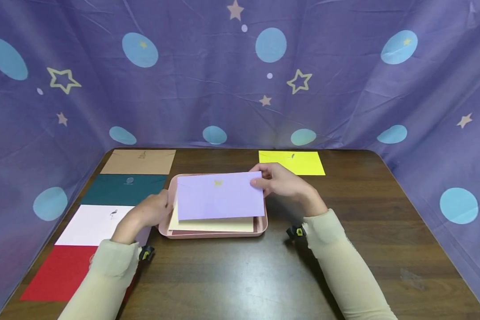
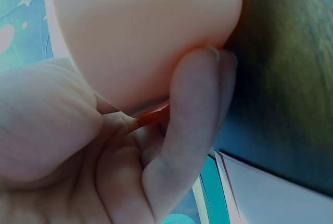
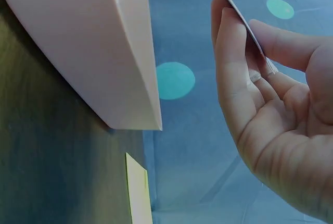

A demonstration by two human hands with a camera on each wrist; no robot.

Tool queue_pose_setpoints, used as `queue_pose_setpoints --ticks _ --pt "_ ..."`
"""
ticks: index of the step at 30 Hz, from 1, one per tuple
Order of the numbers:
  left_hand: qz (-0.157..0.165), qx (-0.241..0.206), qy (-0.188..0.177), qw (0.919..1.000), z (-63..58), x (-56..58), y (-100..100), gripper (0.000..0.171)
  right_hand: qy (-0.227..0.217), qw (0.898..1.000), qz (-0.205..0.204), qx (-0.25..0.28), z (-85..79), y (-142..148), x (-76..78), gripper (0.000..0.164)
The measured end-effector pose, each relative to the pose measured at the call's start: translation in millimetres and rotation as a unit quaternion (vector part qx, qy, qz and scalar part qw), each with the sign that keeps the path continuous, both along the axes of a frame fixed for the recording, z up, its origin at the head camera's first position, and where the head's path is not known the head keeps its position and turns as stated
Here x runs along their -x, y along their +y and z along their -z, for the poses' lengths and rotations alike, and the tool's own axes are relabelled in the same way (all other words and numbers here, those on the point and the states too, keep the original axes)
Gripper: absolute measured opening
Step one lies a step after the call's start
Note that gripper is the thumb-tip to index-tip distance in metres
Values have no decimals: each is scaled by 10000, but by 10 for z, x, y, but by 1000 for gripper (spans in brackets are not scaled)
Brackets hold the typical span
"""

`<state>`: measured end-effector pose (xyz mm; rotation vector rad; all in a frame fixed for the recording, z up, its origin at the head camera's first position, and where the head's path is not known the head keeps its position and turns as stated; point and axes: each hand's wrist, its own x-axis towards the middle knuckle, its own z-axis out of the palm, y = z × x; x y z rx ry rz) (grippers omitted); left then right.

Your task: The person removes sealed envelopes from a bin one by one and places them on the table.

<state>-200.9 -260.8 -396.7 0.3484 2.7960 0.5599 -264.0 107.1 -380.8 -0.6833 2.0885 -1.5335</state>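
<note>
A lavender envelope (image 1: 220, 198) with a small gold mark is held by its right edge, thumb on top, in my right hand (image 1: 282, 182). In the right wrist view, the right hand (image 3: 281, 99) pinches it between thumb and fingers, above and apart from the tray wall (image 3: 78, 36). Beneath it, a cream envelope (image 1: 216, 226) lies in a pink tray (image 1: 216, 236), and a dark reddish strip shows under that. My left hand (image 1: 154, 210) grips the tray's left side; in the left wrist view its fingers (image 2: 195, 94) curl under the tray wall (image 2: 145, 26).
Down the table's left side lie a tan envelope (image 1: 140, 163), a dark teal one (image 1: 122, 189), a white one (image 1: 92, 225) and a red one (image 1: 60, 271). A yellow envelope (image 1: 296, 165) lies at the back. A purple patterned curtain (image 1: 208, 80) surrounds the wooden table (image 1: 344, 258).
</note>
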Motion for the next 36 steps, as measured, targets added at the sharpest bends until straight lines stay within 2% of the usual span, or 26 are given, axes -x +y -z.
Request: queue_pose_setpoints --ticks 7,12,19,27,36 --pt "-91 -103 -119 9998 16 8 -10 33 218 9993 298 20 -47 120 13 23" --pt "-94 -23 -120 9999 20 17 -9 33 336 9983 481 -41 -95 193 -2 21" --pt "-131 -65 -171 9997 32 24 -21 35 393 9981 460 -76 -99 302 15 21" --pt "-157 -114 -205 9996 20 11 -17 36 399 9973 605 71 -78 498 81 22" --pt "-144 -199 -267 9993 24 6 -22 36 484 9939 977 -142 -112 812 117 25"
